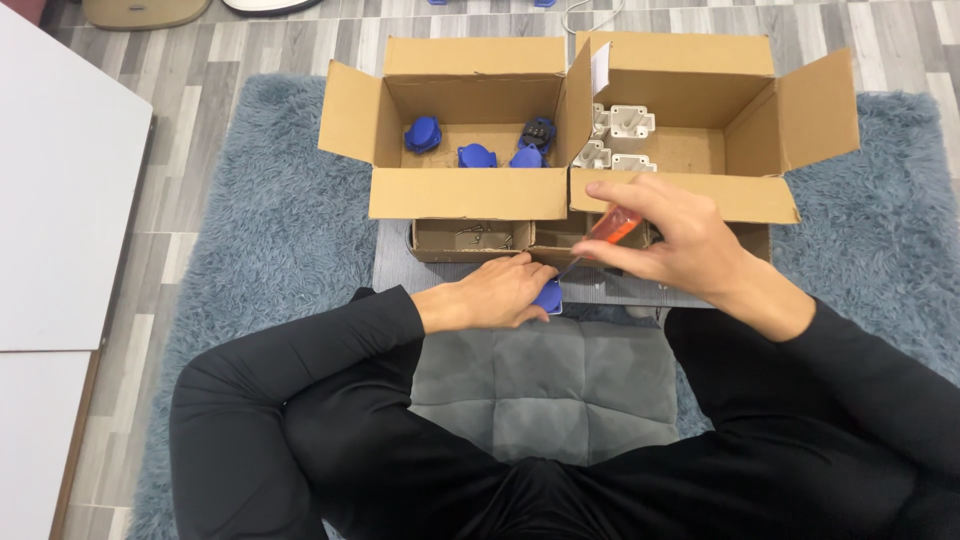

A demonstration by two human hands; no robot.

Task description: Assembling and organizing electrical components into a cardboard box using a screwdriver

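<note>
My left hand (490, 293) is closed on a small blue plastic part (549, 297), holding it down near the front edge of a grey board (392, 270). My right hand (668, 238) grips an orange-handled screwdriver (612, 227), tilted so its thin shaft points down-left at the blue part. Most of the blue part is hidden under my left fingers.
Two open cardboard boxes stand behind: the left box (468, 193) holds several blue parts (477, 155), the right box (690, 193) holds white plastic parts (630, 122). Two small cardboard trays (470, 240) sit on the grey board. A grey cushion (545, 385) lies on a blue shaggy rug (270, 230).
</note>
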